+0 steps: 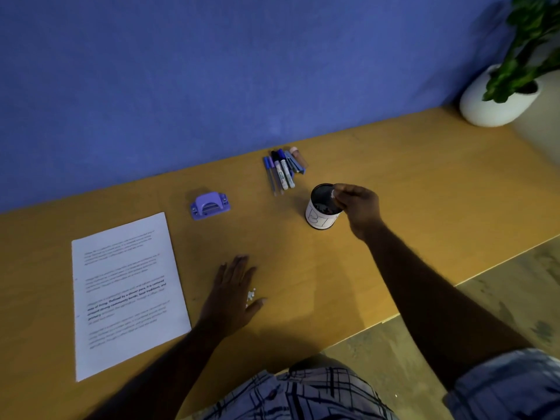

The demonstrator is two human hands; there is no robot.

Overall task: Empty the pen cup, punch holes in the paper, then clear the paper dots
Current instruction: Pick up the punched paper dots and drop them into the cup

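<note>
The pen cup [320, 218], white with a dark inside, stands upright on the wooden desk [424, 189]. My right hand [359, 207] hovers over its rim with fingertips pinched on something small and white, seemingly paper dots. My left hand [235, 294] lies flat on the desk, fingers spread. A few white paper dots [251, 295] sit between its thumb and forefinger. A bundle of pens and markers [283, 171] lies behind the cup. The purple hole punch [209, 205] rests to the left. The printed paper sheet [125, 291] lies at the left.
A white pot with a green plant [497, 100] stands at the back right corner. A blue wall [212, 86] runs right behind the desk. The desk's front edge slants from lower middle to right, with floor beyond it.
</note>
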